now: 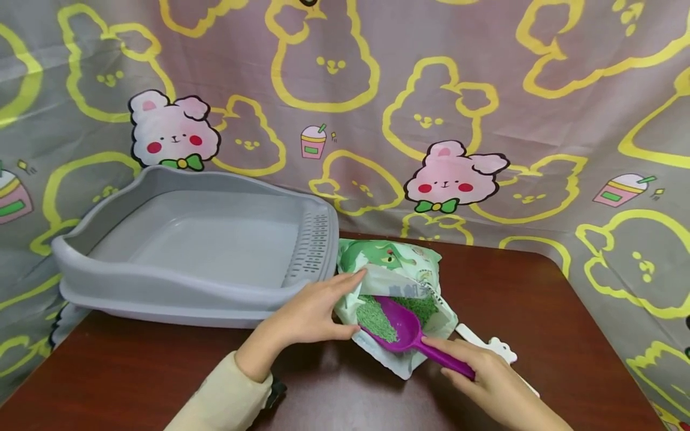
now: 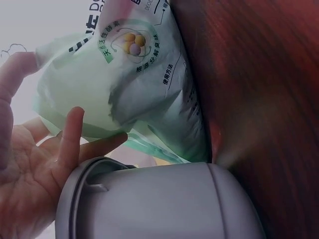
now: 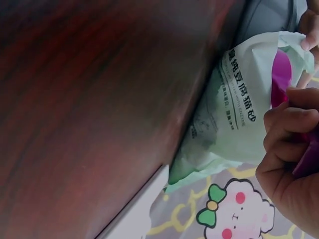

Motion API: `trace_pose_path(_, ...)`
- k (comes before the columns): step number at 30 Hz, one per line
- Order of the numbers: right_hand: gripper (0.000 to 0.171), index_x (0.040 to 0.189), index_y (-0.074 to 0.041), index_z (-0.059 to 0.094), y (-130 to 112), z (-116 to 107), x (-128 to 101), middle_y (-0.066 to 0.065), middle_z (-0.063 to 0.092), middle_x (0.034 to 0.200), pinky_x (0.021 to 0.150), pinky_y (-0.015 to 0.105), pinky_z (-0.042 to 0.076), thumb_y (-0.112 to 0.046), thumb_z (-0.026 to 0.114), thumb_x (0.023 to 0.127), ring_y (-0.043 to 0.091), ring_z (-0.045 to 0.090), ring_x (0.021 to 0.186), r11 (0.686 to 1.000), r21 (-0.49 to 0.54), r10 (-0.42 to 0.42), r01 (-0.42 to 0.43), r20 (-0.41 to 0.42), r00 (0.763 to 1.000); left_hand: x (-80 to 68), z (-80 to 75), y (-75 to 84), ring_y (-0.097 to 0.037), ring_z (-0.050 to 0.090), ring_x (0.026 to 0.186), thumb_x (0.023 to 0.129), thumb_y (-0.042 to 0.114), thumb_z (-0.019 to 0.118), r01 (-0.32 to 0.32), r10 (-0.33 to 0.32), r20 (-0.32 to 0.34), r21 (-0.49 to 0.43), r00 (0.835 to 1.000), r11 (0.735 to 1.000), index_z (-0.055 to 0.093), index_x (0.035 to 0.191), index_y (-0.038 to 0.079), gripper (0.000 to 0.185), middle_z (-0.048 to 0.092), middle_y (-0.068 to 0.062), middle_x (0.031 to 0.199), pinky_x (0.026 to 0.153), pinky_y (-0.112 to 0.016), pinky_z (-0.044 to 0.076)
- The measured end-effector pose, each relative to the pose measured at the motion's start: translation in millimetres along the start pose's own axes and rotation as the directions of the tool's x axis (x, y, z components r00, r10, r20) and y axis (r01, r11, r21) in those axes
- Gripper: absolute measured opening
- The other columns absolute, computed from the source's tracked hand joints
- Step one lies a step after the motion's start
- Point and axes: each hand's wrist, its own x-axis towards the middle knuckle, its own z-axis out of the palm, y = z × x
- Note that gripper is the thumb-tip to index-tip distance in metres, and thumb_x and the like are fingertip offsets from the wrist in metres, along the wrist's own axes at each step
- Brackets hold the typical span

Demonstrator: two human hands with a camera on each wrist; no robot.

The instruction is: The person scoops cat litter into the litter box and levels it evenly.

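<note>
A purple scoop (image 1: 406,326) sits in the mouth of an opened cat litter bag (image 1: 388,254), its bowl among green litter pellets (image 1: 374,317). My right hand (image 1: 487,371) grips the scoop's handle, fingers curled round it in the right wrist view. At the bag's left edge is my left hand (image 1: 309,311), its thumb and fingers spread along the opening and touching the plastic. The left wrist view shows those fingers (image 2: 74,129) mostly straight against the pale bag. A grey litter box (image 1: 215,239) stands left of the bag, just beyond the left hand.
A white object (image 1: 498,347) with a scalloped end lies on the table right of the bag, partly behind the right hand; its kind is unclear. The brown table (image 1: 539,299) has a rounded far right corner. Behind hangs a curtain (image 1: 377,131) printed with rabbits.
</note>
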Motion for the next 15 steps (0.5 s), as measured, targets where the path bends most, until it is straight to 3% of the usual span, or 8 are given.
trace_pose_path(9, 0.05, 0.135, -0.027, 0.062, 5, -8, -15, -0.007, 0.069, 0.118, 0.067, 0.018, 0.052, -0.012, 0.073, 0.089, -0.001, 0.057, 0.092, 0.971, 0.204, 0.105, -0.128, 0.12, 0.987, -0.8, 1.2, -0.8, -0.029, 0.049, 0.136, 0.081, 0.044, 0.074, -0.012, 0.012, -0.011, -0.007, 1.0, 1.0, 0.023, 0.16, 0.023, 0.096, 0.038, -0.007, 0.159, 0.109, -0.061, 0.038)
trace_pose_path(15, 0.052, 0.135, -0.023, 0.062, 11, -7, -23, -0.004, 0.071, 0.118, 0.068, 0.018, 0.054, -0.009, 0.074, 0.087, 0.0, 0.06, 0.093, 0.976, 0.201, 0.062, -0.081, 0.098, 0.993, -0.6, 1.7, -1.1, -0.029, 0.049, 0.137, 0.081, 0.045, 0.074, -0.005, 0.005, -0.012, 0.001, 1.0, 1.0, 0.021, 0.16, 0.025, 0.097, 0.037, -0.005, 0.16, 0.108, -0.066, 0.036)
